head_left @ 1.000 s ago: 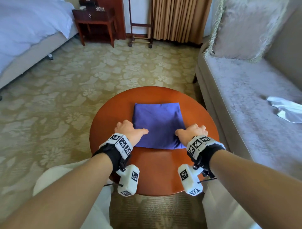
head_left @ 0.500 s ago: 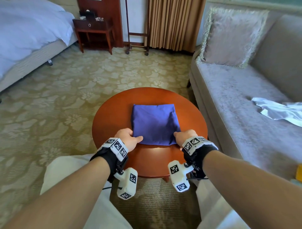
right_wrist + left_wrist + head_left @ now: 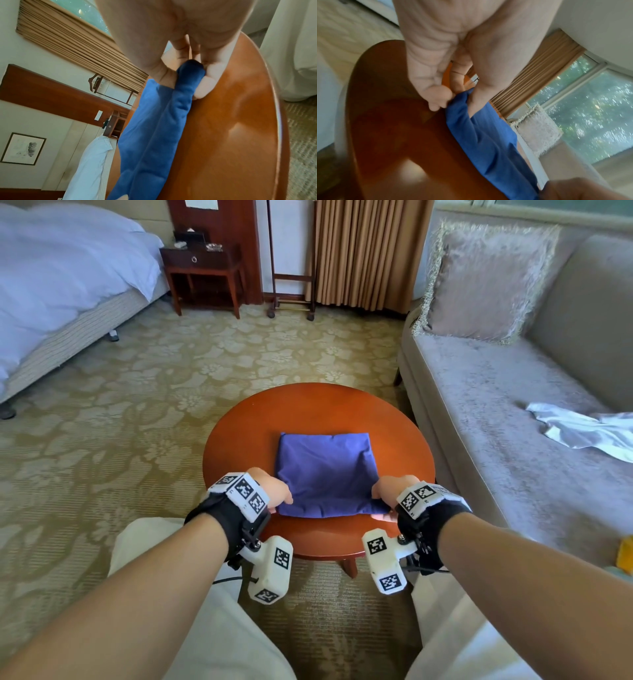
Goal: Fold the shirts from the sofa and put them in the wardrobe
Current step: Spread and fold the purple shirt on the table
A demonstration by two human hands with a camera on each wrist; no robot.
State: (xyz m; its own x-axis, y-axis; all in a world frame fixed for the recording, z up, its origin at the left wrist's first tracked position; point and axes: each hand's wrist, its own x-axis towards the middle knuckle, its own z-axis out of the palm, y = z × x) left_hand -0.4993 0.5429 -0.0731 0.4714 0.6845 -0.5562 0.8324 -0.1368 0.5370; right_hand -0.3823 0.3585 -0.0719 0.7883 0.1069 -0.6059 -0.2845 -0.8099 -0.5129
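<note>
Already folded: 1 blue shirt lies as a neat rectangle on the round tabletop, lower centre of the head view.
Left hand: pinching the shirt's near left corner.
Right hand: pinching the near right corner.
Left to do: carry it to the wardrobe, not in view; fold the white shirt crumpled on the sofa, right.

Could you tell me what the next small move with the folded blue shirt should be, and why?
Probably lift it level off the round table: the left hand and right hand each pinch a near corner of the folded blue shirt, which looks finished.
</note>
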